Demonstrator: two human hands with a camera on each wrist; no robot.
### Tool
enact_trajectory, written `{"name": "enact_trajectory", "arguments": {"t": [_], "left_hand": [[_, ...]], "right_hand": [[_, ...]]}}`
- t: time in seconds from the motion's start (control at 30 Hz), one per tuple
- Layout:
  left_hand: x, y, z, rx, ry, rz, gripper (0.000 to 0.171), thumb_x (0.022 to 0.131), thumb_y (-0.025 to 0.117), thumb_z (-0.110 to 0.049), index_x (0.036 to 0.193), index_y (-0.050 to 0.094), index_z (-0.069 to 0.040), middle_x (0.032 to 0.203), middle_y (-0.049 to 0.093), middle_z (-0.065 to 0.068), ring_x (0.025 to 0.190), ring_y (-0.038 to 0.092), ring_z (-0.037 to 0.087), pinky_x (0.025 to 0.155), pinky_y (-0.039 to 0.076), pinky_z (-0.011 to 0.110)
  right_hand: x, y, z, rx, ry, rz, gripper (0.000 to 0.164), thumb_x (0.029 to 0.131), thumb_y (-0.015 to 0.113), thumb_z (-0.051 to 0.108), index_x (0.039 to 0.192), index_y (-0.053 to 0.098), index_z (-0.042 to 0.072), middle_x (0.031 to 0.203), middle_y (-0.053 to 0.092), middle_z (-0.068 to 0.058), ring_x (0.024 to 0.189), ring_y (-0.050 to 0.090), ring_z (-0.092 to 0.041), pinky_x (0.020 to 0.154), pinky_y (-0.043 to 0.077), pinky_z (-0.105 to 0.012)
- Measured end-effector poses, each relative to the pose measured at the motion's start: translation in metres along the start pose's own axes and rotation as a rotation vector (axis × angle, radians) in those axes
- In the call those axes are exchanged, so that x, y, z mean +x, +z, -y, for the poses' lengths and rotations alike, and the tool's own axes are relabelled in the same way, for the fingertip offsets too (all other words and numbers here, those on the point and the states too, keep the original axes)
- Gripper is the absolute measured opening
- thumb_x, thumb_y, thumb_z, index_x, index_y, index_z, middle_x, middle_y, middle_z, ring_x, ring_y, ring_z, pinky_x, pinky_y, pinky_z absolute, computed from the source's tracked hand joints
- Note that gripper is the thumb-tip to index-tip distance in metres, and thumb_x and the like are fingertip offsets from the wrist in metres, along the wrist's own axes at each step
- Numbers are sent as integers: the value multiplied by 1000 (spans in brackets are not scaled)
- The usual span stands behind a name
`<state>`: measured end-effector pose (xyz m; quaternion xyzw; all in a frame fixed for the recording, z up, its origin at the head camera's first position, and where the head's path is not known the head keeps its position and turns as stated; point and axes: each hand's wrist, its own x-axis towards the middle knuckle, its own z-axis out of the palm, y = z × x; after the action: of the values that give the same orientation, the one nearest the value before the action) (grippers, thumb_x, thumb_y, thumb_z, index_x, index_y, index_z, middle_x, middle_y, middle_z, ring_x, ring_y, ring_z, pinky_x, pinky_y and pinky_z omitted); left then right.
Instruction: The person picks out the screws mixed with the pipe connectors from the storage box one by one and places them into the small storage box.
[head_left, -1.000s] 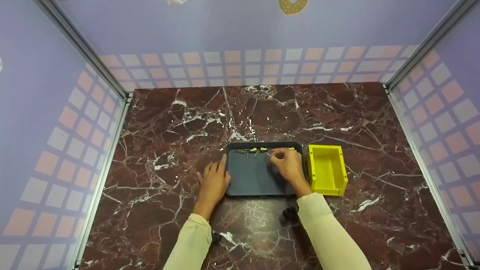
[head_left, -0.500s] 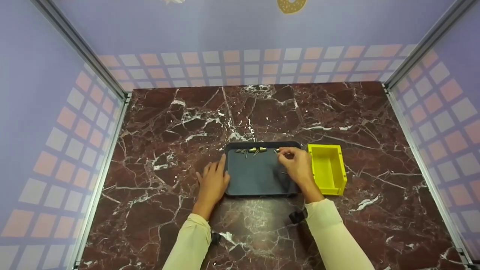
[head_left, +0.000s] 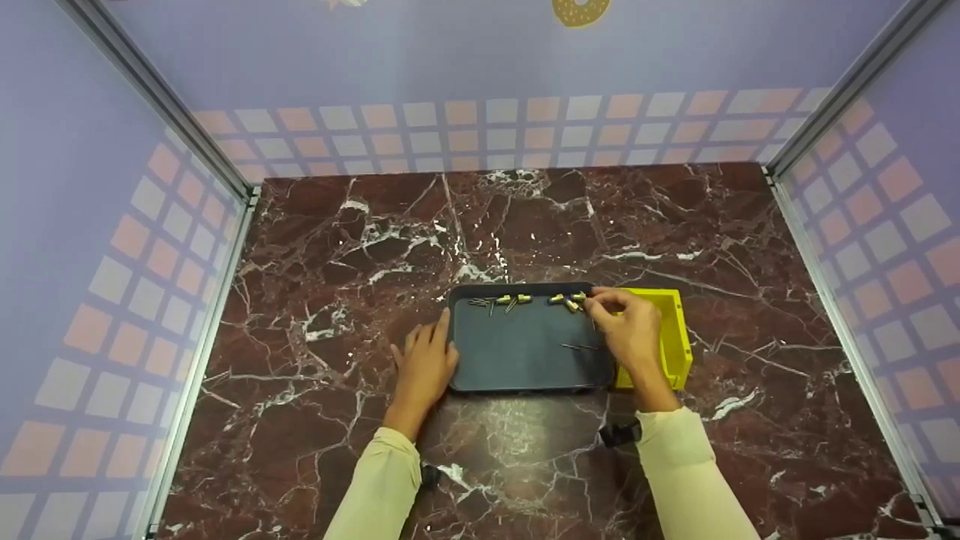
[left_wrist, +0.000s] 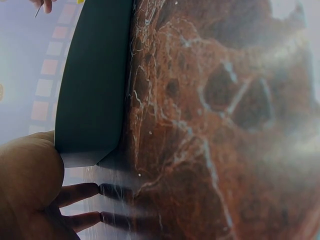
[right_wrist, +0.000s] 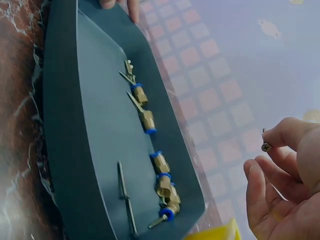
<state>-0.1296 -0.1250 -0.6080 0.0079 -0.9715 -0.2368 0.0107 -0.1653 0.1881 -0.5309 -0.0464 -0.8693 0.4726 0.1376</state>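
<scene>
A dark grey tray (head_left: 510, 356) lies on the marbled tabletop. Straight fingers of my left hand (head_left: 425, 364) rest along its left edge; the left wrist view shows that palm (left_wrist: 25, 170) against the tray's corner. Over the tray's right rim, overlapping the yellow bin (head_left: 681, 337), my right hand (head_left: 628, 330) pinches a screw (right_wrist: 266, 147) between thumb and finger, its cross-slotted head showing. Along the tray's far side lie several brass fittings (right_wrist: 161, 162) with blue rings. Loose screws (right_wrist: 121, 177) lie in the tray's right half, others (head_left: 480, 302) at its far left.
The bin stands right beside the tray's right side. Patterned panels (head_left: 510, 60) wall the tabletop (head_left: 337, 247) at the back, left and right. A black strap (head_left: 621, 435) sits at the right wrist.
My right hand has moved right, from over the tray to its right rim, with the screw in its fingers. Fittings and screws beneath it now show. The left hand stays put.
</scene>
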Motion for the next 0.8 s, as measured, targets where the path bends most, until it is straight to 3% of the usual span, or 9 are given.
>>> {"name": "enact_trajectory", "arguments": {"t": [0.27,0.47,0.6,0.8], "left_hand": [[-1,-1,-1,-9,-3,4,61,102,55,-27,160,36,-27,145,58,9,144,43,37,111,22,81],[-1,-1,-2,3,-6,4,61,102,54,-28,160,36,-27,144,58,9,144,43,37,111,22,81],[0,-1,-2,5,-2,-4,60,102,54,-28,160,37,-26,143,59,9,143,44,37,110,24,81],[-1,-1,-2,-3,7,-11,60,102,55,-28,159,38,-25,143,59,10,143,44,38,110,23,81]], "right_hand": [[1,-20,-13,40,54,-30,11,87,78,16,87,81,6,108,79,-3,79,68,6,63,52,-11],[2,-37,-30,63,118,-72,14,89,77,15,90,80,1,110,78,-8,66,64,8,53,55,-17],[1,-45,-41,29,150,-113,15,88,77,17,91,81,2,110,79,-8,65,63,10,53,55,-16],[-3,-53,-52,-77,128,-183,13,86,76,16,88,82,4,108,79,-6,68,58,18,52,50,-10]]}}
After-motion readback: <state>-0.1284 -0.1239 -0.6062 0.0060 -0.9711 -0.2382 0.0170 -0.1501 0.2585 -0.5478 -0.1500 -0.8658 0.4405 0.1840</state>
